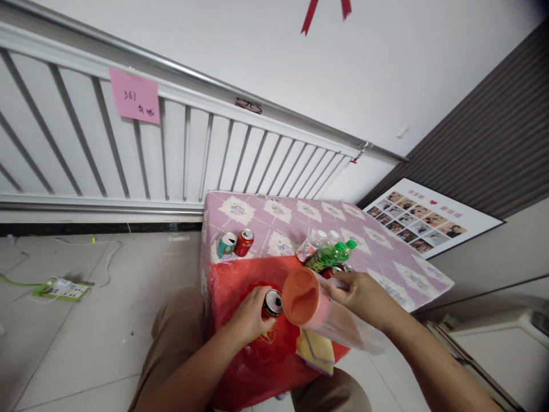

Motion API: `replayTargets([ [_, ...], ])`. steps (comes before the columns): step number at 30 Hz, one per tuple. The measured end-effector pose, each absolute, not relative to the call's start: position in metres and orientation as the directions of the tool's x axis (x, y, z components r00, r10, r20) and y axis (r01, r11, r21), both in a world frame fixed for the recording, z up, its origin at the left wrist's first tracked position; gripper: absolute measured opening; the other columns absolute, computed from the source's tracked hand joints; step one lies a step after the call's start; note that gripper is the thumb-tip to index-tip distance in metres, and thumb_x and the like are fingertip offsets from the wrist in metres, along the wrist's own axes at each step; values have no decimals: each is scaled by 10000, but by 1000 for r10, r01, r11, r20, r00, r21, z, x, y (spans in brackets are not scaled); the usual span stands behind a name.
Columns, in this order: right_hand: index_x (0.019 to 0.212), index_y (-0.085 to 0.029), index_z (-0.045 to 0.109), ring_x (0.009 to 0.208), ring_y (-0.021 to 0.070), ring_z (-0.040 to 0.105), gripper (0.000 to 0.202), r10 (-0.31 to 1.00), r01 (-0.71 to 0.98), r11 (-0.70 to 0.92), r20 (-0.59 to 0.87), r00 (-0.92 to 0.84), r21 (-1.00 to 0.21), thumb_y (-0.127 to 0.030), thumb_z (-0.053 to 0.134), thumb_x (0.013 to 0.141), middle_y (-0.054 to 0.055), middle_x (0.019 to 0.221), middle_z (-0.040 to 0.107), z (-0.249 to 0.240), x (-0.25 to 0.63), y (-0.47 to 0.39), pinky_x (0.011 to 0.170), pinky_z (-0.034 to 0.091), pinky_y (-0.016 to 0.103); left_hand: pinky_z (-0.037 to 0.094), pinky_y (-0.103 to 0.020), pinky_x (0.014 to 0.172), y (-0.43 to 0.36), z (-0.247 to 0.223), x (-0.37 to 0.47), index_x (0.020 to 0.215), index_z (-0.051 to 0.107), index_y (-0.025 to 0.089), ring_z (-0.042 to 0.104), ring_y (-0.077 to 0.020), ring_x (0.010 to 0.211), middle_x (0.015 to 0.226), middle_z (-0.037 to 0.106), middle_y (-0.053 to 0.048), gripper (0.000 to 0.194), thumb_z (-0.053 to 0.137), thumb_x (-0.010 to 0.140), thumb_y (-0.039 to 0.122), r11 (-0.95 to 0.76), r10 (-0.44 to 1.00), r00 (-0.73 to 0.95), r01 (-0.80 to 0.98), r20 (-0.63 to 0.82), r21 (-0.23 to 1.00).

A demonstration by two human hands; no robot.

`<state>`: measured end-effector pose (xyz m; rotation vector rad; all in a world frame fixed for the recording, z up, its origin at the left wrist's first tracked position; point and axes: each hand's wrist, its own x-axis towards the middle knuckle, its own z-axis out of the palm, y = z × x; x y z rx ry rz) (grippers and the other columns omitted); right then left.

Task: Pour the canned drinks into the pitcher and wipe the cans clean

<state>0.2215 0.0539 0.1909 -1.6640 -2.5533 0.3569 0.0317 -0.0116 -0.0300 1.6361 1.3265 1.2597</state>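
My left hand [251, 317] is wrapped round a dark drink can [271, 305], opened at the top, above the red plastic sheet [240, 280]. In my right hand [364, 294] is the handle of a clear water pitcher [349, 326] with an orange-pink lid [301, 297]. The pitcher is tilted, its lid end close beside the can. Whether anything flows between them I cannot tell. Below the pitcher a folded yellow cloth [315, 350] lies on the red sheet near the front edge.
On the patterned tablecloth [277, 212] stand a teal can [227, 245] and a red can [244, 242]. Several bottles, including a green-capped bottle [328, 256], are grouped behind the pitcher. A radiator [197, 149] lines the wall; a green power strip [64, 289] lies on the floor.
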Motion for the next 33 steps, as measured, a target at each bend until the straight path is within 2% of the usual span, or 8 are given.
replayTargets([
  [10,564,-195,558,497,108,373,331,927,861,291,-98,-361,-417,-462,570,758,-47,502,420,184,236,54,472,309,237,429,-432,1060,-12,-30,32,1300,473,176,539,-276,1203,1287,563,-123,714,710,633,82,-253,966,22,320,259,913],
  [15,556,-197,577,505,118,416,324,930,828,297,-51,-363,-475,-446,566,764,-35,503,471,186,242,52,482,331,239,418,-436,1072,-13,-31,33,1295,477,179,540,-273,1207,1289,566,-119,712,711,631,80,-249,966,16,317,257,915],
  [22,541,-206,500,513,112,378,357,953,827,223,-62,-296,-516,-484,538,761,-50,508,402,181,260,54,479,290,234,422,-443,1072,-13,-31,34,1293,481,185,547,-277,1208,1291,576,-115,718,716,623,75,-239,968,5,320,250,917],
  [26,545,-207,487,542,113,356,403,952,763,215,-45,-304,-609,-539,536,768,-51,527,384,180,272,57,509,288,239,405,-461,1093,-13,-34,34,1296,482,185,534,-289,1237,1322,563,-127,718,704,622,69,-234,969,1,330,248,914],
  [33,575,-191,574,554,122,386,415,993,604,105,56,-99,-790,-581,611,713,-33,544,462,185,288,61,526,302,247,394,-497,1102,-13,-37,36,1299,491,178,534,-305,1250,1326,573,-141,710,690,626,68,-237,966,-21,339,259,911],
])
